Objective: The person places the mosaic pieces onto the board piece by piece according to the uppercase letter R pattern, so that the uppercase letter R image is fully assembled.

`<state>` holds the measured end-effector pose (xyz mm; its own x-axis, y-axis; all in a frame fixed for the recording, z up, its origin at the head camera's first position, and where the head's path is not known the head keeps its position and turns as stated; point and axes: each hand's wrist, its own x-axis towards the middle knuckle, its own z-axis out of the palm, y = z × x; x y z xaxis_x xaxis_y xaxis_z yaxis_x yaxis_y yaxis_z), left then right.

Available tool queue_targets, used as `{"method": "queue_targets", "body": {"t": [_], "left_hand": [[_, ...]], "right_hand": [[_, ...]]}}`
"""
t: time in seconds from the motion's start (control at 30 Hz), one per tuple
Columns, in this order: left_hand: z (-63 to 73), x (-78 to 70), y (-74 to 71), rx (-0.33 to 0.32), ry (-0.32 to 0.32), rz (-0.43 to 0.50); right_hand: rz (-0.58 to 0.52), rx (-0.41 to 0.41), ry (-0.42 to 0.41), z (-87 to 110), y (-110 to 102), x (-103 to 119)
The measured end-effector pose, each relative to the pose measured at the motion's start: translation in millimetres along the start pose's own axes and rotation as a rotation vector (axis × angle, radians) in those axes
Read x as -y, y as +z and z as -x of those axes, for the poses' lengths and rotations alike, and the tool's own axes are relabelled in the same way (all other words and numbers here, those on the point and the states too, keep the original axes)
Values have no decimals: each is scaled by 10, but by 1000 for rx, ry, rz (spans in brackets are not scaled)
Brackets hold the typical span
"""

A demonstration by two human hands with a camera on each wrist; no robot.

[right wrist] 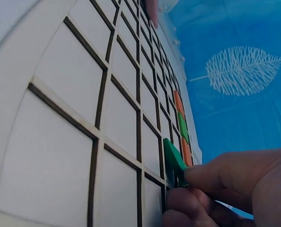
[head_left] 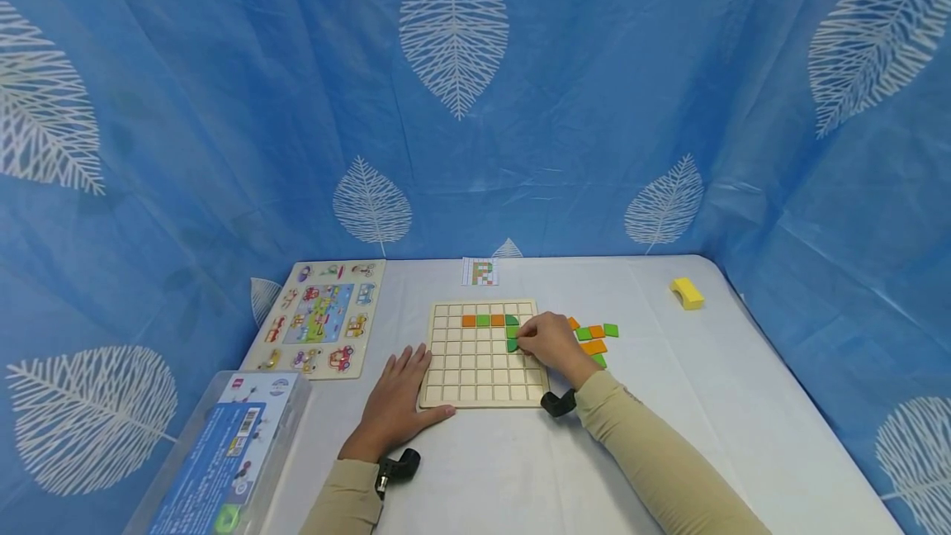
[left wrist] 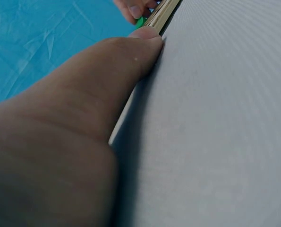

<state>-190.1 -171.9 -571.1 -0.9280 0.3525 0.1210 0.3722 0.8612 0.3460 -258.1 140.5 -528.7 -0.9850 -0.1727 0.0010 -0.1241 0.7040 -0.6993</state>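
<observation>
A wooden grid board lies on the white table. In its upper part sit an orange tile, a light green tile, another orange tile and a dark green tile with a rounded corner. My right hand pinches a green tile between thumb and fingers, tilted over the grid just below these in the head view. My left hand lies flat with fingers spread at the board's lower left corner, the thumb along its near edge.
Loose orange and green tiles lie right of the board, partly behind my right hand. A small pattern card lies behind it. On the left are a picture puzzle board and a plastic box; a yellow arch block lies far right.
</observation>
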Motion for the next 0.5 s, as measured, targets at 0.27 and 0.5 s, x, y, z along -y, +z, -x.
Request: {"method": "queue_targets", "body": {"t": [0.27, 0.5], "left_hand": [[-2, 3, 7, -5, -1, -9], [-2, 3, 16, -2, -3, -12]], "right_hand": [[1, -26, -36, 26, -5, 11], [-18, -28, -24, 31, -24, 1]]}}
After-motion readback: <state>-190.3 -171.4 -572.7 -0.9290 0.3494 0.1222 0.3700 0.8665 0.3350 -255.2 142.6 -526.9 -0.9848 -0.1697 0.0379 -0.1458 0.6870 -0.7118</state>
